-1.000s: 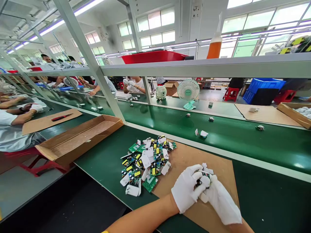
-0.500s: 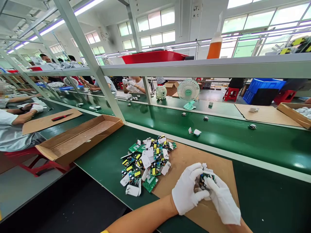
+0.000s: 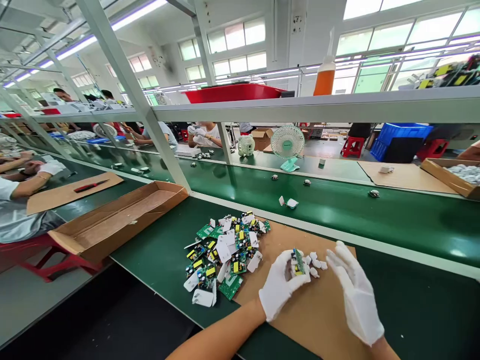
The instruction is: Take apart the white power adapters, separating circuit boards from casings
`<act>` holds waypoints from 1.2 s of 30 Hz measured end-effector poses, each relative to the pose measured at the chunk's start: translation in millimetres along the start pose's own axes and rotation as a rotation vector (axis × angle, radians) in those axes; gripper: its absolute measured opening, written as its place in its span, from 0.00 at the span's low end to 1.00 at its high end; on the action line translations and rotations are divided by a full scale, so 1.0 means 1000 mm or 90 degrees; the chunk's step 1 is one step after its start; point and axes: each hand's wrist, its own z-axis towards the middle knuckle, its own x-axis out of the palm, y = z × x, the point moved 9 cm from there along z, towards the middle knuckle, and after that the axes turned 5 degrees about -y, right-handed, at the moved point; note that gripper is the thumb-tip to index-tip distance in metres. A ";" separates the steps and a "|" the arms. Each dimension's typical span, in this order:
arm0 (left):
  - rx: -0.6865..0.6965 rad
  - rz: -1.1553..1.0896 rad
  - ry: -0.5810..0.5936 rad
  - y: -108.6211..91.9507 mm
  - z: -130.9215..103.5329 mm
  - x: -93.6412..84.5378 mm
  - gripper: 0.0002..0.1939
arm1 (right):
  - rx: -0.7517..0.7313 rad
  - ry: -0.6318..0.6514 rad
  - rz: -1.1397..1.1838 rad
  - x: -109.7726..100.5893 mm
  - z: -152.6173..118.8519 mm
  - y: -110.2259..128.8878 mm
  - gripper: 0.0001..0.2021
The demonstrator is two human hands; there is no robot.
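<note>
Right hand (image 3: 356, 295) has drawn away from the circuit board (image 3: 299, 262)
Left hand (image 3: 280, 286) grips it, fingers curled; right, open with fingers extended, holds nothing

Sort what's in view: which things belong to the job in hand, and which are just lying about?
Seemingly in the job:
circuit board, held in the left hand
loose white pieces near it
heap of boards
cardboard sheet under the pieces

Seemingly just lying about:
larger fan
bottle and red tray on the shelf
long open box
</note>
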 end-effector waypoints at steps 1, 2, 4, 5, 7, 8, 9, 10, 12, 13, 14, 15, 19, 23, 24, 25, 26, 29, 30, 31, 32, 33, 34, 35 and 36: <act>-0.027 -0.046 -0.010 0.003 0.001 -0.003 0.31 | 0.046 -0.028 -0.012 -0.009 0.005 -0.008 0.26; -0.049 -0.084 -0.017 0.006 0.002 -0.006 0.34 | 0.083 -0.036 -0.036 -0.014 0.009 -0.015 0.25; -0.073 -0.132 -0.027 0.008 0.004 -0.010 0.37 | 0.114 0.000 -0.125 -0.013 0.013 -0.027 0.19; -0.076 -0.144 -0.033 0.007 0.006 -0.012 0.36 | 0.098 0.040 -0.182 -0.008 0.013 -0.030 0.16; -0.074 -0.164 -0.039 0.004 0.008 -0.014 0.30 | 0.039 0.136 -0.316 0.008 0.010 -0.034 0.10; -0.075 -0.180 -0.030 0.001 0.009 -0.012 0.27 | 0.006 0.178 -0.379 0.016 0.008 -0.036 0.10; -0.083 -0.200 -0.011 -0.001 0.009 -0.008 0.25 | -0.021 0.208 -0.431 0.023 0.007 -0.038 0.12; -0.094 -0.222 0.011 -0.003 0.008 -0.004 0.23 | -0.038 0.227 -0.471 0.028 0.006 -0.040 0.14; -0.114 -0.257 0.039 -0.004 0.006 0.003 0.19 | -0.055 0.238 -0.508 0.032 0.006 -0.042 0.17; -0.119 -0.265 0.042 -0.004 0.005 0.004 0.18 | -0.057 0.229 -0.503 0.031 0.007 -0.042 0.15; -0.119 -0.267 0.037 -0.003 0.005 0.004 0.18 | -0.059 0.214 -0.494 0.030 0.008 -0.041 0.13; -0.118 -0.265 0.031 -0.002 0.005 0.003 0.19 | -0.059 0.192 -0.488 0.027 0.010 -0.040 0.10; -0.125 -0.261 0.054 0.005 0.006 0.007 0.21 | -0.001 0.094 -0.300 0.012 0.008 -0.033 0.07; -0.175 -0.308 0.111 0.009 0.002 0.025 0.20 | 0.072 0.056 -0.002 0.010 -0.002 -0.028 0.20; -0.183 -0.317 0.122 0.009 0.000 0.030 0.20 | 0.075 0.058 0.009 0.012 -0.005 -0.026 0.21; -0.189 -0.322 0.132 0.008 -0.001 0.034 0.20 | 0.058 0.064 -0.003 0.014 -0.007 -0.023 0.19; -0.191 -0.323 0.141 0.008 -0.003 0.037 0.20 | 0.021 0.072 -0.033 0.015 -0.009 -0.017 0.16; -0.197 -0.325 0.165 0.007 -0.007 0.043 0.21 | -0.152 0.071 -0.157 0.019 -0.014 0.003 0.11; -0.202 -0.327 0.171 0.008 -0.008 0.045 0.21 | -0.195 0.070 -0.195 0.020 -0.015 0.007 0.10; -0.209 -0.331 0.179 0.009 -0.009 0.046 0.21 | -0.218 0.075 -0.221 0.022 -0.016 0.008 0.10; -0.214 -0.338 0.184 0.010 -0.010 0.047 0.21 | -0.224 0.088 -0.236 0.025 -0.016 0.006 0.10; -0.219 -0.346 0.185 0.011 -0.010 0.048 0.21 | -0.224 0.106 -0.246 0.027 -0.016 0.004 0.11; -0.223 -0.353 0.184 0.012 -0.010 0.048 0.20 | -0.226 0.126 -0.254 0.030 -0.016 0.001 0.12; -0.225 -0.360 0.182 0.013 -0.010 0.048 0.20 | -0.232 0.142 -0.261 0.033 -0.016 0.000 0.13; -0.224 -0.365 0.178 0.014 -0.009 0.048 0.21 | -0.241 0.152 -0.270 0.034 -0.016 -0.001 0.14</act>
